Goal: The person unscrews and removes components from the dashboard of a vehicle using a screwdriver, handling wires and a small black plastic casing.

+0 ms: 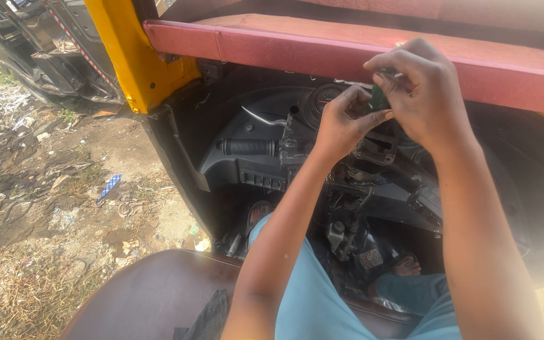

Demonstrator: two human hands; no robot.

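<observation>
I sit inside a small three-wheeled vehicle, facing its black handlebar console [253, 157]. Both hands are raised together in front of the console, just below the red padded bar [272, 47]. My left hand [342, 123] and my right hand [420, 88] pinch the same small dark green part [379, 97] between their fingertips. Most of that part is hidden by my fingers. Below my hands lie exposed black brackets and cables [353, 208] of the steering column. A black rubber handlebar grip [246, 147] sticks out to the left.
A yellow body pillar [130, 56] rises at the left. Outside it, the dirt ground [51, 182] is strewn with litter and dry grass. A dark brown seat [158, 296] is under me. My foot in a sandal [404, 267] rests on the vehicle floor.
</observation>
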